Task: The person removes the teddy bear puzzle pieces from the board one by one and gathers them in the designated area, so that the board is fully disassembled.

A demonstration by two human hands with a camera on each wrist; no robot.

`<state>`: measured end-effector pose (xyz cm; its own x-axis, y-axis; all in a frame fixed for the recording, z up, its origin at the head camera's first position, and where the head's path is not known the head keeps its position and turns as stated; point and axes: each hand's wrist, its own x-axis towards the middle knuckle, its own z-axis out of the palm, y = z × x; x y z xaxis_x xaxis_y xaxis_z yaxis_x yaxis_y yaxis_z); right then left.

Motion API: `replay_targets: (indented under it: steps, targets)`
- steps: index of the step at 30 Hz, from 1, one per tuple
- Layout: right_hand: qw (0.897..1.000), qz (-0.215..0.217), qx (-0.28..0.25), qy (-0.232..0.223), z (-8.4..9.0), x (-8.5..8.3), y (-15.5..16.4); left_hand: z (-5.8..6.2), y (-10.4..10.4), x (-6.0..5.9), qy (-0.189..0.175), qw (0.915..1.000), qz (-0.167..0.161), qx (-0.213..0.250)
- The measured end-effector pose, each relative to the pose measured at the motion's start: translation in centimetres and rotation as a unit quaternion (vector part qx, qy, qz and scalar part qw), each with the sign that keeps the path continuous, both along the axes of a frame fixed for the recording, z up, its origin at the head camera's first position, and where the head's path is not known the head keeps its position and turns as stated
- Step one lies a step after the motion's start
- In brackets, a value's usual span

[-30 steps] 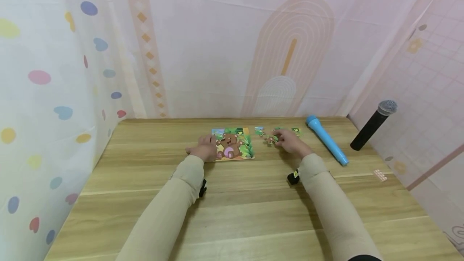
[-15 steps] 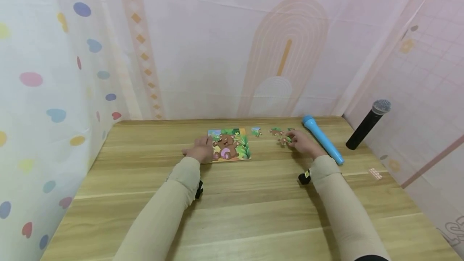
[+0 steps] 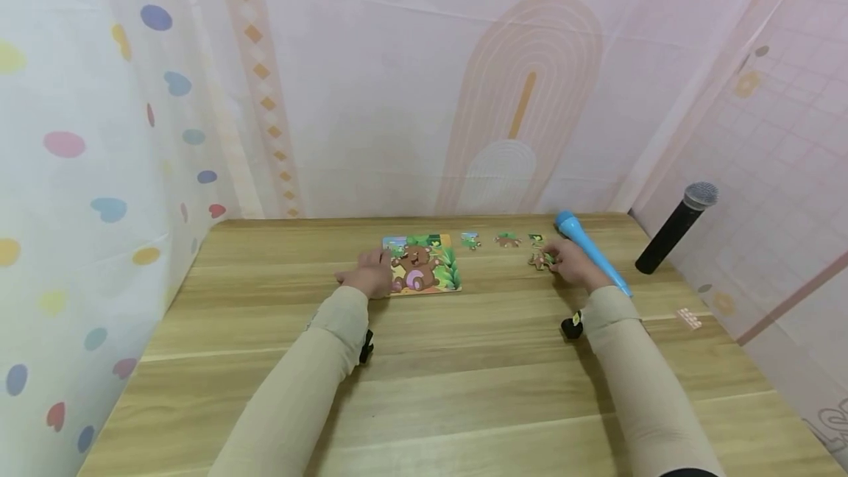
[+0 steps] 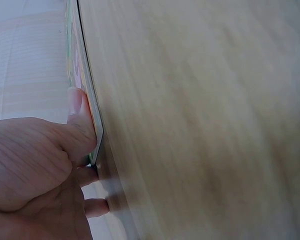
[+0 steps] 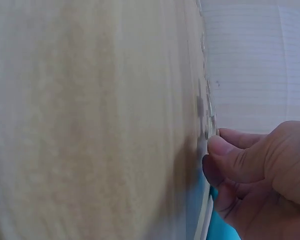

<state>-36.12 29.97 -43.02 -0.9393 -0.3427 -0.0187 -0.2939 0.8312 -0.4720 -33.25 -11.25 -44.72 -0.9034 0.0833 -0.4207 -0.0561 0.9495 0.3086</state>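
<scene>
A puzzle board with a cartoon bear [image 3: 424, 267] lies flat at the back middle of the table in the head view. My left hand [image 3: 371, 273] grips its left side, and in the left wrist view the thumb [image 4: 81, 117] presses at the board's corner while other fingers reach the table. To the right, my right hand [image 3: 571, 263] pinches a brown and green jigsaw piece [image 3: 539, 261] between thumb and fingertips, at the tabletop. Behind it are loose jigsaw pieces: one blue and green [image 3: 470, 241], one brown [image 3: 508, 239], one green [image 3: 535, 239] partly hidden by the hand.
A blue toy microphone [image 3: 591, 250] lies just right of my right hand, partly covered by it. Farther right is a black microphone [image 3: 677, 228] with a silver head. Patterned cloth [image 3: 371, 94] hangs behind the wooden table [image 3: 450, 389].
My right hand has moved to the right with the jigsaw piece, away from the board and toward the blue microphone. The left hand stays on the board. The head view has shifted slightly.
</scene>
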Motion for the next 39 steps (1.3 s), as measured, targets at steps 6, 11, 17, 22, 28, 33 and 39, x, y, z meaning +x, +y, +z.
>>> replay_targets:
  steps: [6, 11, 17, 22, 28, 33, 39]
  targets:
    - [1.0, 0.01, -0.003, 0.014, -0.1, 0.0, 0.2, 0.7, 0.3, 0.8, 0.003, 1.0, 0.001, -0.004]
    - [1.0, 0.014, 0.003, 0.017, 0.0, 0.0, 0.5, 1.6, 0.5, 1.5, 0.018, 0.9998, 0.001, 0.004]
    - [1.0, 0.023, 0.015, 0.012, 0.1, 0.0, 0.9, 1.2, 0.4, 1.2, 0.013, 0.9999, -0.005, -0.002]
    - [1.0, 0.012, 0.0, -0.016, 0.0, 0.2, 1.1, 1.2, 0.4, 1.2, 0.007, 1.0, -0.004, -0.001]
    - [1.0, 0.017, -0.006, -0.008, -0.3, 0.2, 1.2, 1.2, 0.3, 1.3, 0.016, 0.9998, -0.007, -0.002]
    - [1.0, 0.022, -0.009, 0.003, -0.3, 0.2, 1.2, 1.4, 0.3, 1.3, 0.012, 0.9999, -0.007, -0.001]
    - [1.0, 0.019, -0.017, 0.001, -0.2, 0.6, 1.2, -0.3, 0.0, -0.1, 0.006, 1.0, -0.004, -0.001]
